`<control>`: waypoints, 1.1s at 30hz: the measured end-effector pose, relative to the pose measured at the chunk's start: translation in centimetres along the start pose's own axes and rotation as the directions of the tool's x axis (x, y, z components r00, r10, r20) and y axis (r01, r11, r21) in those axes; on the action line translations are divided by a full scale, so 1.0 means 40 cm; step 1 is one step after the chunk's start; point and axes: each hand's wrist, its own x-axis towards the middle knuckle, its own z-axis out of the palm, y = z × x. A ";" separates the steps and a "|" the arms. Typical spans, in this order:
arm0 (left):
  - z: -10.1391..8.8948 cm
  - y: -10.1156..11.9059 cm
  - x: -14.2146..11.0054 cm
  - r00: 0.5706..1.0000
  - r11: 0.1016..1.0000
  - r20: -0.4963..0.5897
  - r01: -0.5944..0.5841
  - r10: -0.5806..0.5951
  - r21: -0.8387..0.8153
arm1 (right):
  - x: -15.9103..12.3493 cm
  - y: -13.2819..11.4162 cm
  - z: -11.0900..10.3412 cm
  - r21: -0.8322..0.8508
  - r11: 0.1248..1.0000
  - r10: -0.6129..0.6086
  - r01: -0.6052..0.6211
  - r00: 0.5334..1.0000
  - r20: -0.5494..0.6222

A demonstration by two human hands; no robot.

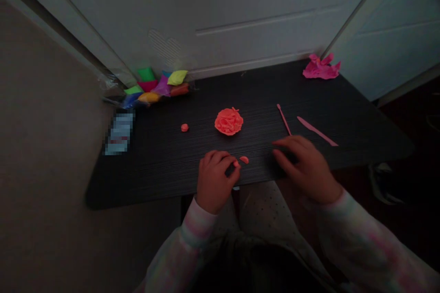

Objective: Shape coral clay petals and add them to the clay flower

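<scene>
My left hand [216, 181] rests near the table's front edge, with a small bit of orange modelling clay [235, 164] pinched between thumb and forefinger. Just right of it lies a flat, half-moon piece of the same clay [244, 160]. Beyond both, mid-table, sits a ruffled clay flower [228, 122] with layered petals. A small clay ball [184, 127] lies to the flower's left. On the right, my right hand [305, 165] hovers with thumb and fingers apart, holding nothing. Close past its fingertips are a thin pink modelling stick [283, 119] and a pink plastic clay knife [316, 131].
Several colourful clay packets [164, 86] lie in clear plastic at the back left. In front of them is a blurred-out, pale rectangular item [120, 132]. A crumpled bright pink piece [322, 68] sits at the back right corner. The dark table [154, 160] stands against a white panelled door [240, 0].
</scene>
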 end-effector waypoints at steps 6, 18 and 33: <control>-0.002 0.004 0.004 0.999 0.999 0.051 0.012 -0.014 0.042 | 0.032 -0.080 0.060 0.040 0.988 -0.156 0.151 0.953 0.259; 0.004 -0.005 0.005 0.999 1.000 0.047 -0.004 0.003 0.018 | 0.044 -0.060 0.079 -0.048 0.997 -0.043 0.053 0.981 0.190; -0.016 -0.027 -0.012 0.995 0.934 -0.080 0.022 -0.054 -0.355 | 0.009 -0.154 0.092 0.378 0.926 0.014 -0.009 1.000 -0.011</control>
